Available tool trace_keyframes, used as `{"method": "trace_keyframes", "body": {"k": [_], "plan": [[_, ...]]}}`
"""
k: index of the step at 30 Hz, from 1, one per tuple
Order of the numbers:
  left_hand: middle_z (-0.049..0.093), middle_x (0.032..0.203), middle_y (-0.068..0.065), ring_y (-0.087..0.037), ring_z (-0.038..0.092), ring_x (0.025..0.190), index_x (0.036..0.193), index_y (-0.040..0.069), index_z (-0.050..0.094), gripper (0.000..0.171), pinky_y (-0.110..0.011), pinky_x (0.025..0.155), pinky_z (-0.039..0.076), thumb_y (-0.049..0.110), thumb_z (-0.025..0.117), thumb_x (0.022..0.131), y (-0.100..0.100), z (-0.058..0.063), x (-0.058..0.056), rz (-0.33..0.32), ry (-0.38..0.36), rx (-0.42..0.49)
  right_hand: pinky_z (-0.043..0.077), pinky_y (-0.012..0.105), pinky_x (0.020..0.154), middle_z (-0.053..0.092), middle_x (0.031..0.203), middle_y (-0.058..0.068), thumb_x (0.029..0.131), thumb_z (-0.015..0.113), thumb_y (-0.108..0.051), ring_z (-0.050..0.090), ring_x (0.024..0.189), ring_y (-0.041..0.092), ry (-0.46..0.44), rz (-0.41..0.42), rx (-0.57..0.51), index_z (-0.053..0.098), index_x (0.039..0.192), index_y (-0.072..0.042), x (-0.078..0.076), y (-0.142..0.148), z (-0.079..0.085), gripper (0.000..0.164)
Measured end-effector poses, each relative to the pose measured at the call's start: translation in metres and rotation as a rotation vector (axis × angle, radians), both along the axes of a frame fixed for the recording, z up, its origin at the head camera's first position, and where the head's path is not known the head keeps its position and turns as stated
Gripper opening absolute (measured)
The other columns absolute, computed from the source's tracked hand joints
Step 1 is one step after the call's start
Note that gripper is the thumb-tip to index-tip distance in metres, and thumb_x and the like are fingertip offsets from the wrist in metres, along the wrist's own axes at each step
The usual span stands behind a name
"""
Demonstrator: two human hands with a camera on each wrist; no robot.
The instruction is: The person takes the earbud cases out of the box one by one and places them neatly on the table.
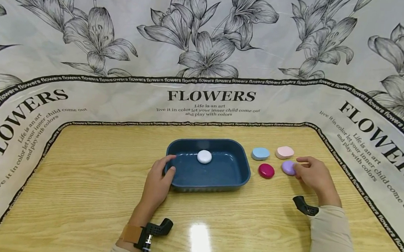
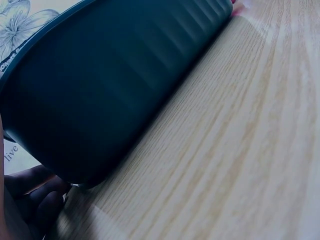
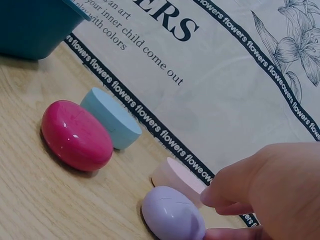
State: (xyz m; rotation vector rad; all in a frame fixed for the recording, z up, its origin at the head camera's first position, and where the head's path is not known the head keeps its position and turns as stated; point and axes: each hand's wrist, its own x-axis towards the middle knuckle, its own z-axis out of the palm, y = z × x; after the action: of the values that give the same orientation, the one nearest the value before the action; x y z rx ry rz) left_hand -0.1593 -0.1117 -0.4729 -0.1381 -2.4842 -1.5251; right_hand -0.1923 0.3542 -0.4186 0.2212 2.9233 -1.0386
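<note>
The left hand (image 1: 157,181) holds the left end of a dark blue rectangular basin (image 1: 202,183), fingertips over its rim; in the left wrist view its other fingers (image 2: 47,200) curl by the basin's lower corner. A white round soap bar (image 1: 204,157) lies inside the basin. My right hand (image 1: 314,174) is at the right side of a purple oval soap bar (image 1: 287,167) on the table. In the right wrist view its fingertips stand apart, right at the purple soap's edge, with a pale pink soap bar (image 3: 177,181) just behind.
Left of the purple soap lies a glossy dark pink soap bar (image 1: 266,171). Behind that is a light blue soap bar (image 1: 260,153). All rest on a wood-grain table (image 1: 85,180). A white flower-printed cloth (image 1: 207,102) borders the table's back and sides.
</note>
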Motion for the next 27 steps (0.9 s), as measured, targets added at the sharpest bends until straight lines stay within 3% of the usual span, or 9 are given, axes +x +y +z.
{"method": "trace_keyframes", "body": {"k": [9, 15, 20, 27], "plan": [[0.053, 0.141, -0.008, -0.027, 0.047, 0.133, 0.138, 0.024, 0.059, 0.036, -0.055, 0.108, 0.037, 0.022, 0.054, 0.103, -0.001, -0.001, 0.000, -0.007, 0.002, 0.008, 0.047, 0.029, 0.070, 0.066, 0.110, 0.024, 0.103, 0.051, -0.036, 0.067, 0.090, 0.030, 0.059, -0.052, -0.034, 0.052, 0.136, 0.006, 0.003, -0.005, 0.006, 0.054], [0.053, 0.141, -0.008, -0.027, 0.047, 0.133, 0.138, 0.023, 0.059, 0.036, -0.054, 0.108, 0.037, 0.023, 0.053, 0.103, -0.001, -0.001, 0.000, -0.005, 0.009, 0.004, 0.046, 0.025, 0.068, 0.068, 0.108, 0.022, 0.102, 0.052, -0.034, 0.066, 0.081, 0.018, 0.136, -0.070, -0.038, 0.058, 0.132, 0.004, 0.001, -0.016, 0.009, 0.050], [0.053, 0.141, -0.009, -0.027, 0.047, 0.133, 0.138, 0.022, 0.059, 0.036, -0.053, 0.109, 0.037, 0.023, 0.053, 0.103, 0.000, 0.000, 0.001, -0.007, 0.008, 0.005, 0.048, 0.019, 0.065, 0.068, 0.107, 0.023, 0.102, 0.054, -0.031, 0.067, 0.076, 0.010, 0.196, -0.033, -0.099, 0.060, 0.130, 0.005, -0.003, -0.033, 0.014, 0.045], [0.053, 0.140, -0.009, -0.027, 0.047, 0.133, 0.138, 0.022, 0.059, 0.036, -0.053, 0.109, 0.037, 0.022, 0.053, 0.103, 0.000, 0.000, 0.000, -0.002, 0.005, 0.010, 0.052, 0.024, 0.064, 0.069, 0.108, 0.024, 0.103, 0.054, -0.029, 0.070, 0.082, 0.022, 0.196, 0.077, -0.175, 0.060, 0.129, 0.003, -0.015, -0.064, 0.022, 0.042]]}}
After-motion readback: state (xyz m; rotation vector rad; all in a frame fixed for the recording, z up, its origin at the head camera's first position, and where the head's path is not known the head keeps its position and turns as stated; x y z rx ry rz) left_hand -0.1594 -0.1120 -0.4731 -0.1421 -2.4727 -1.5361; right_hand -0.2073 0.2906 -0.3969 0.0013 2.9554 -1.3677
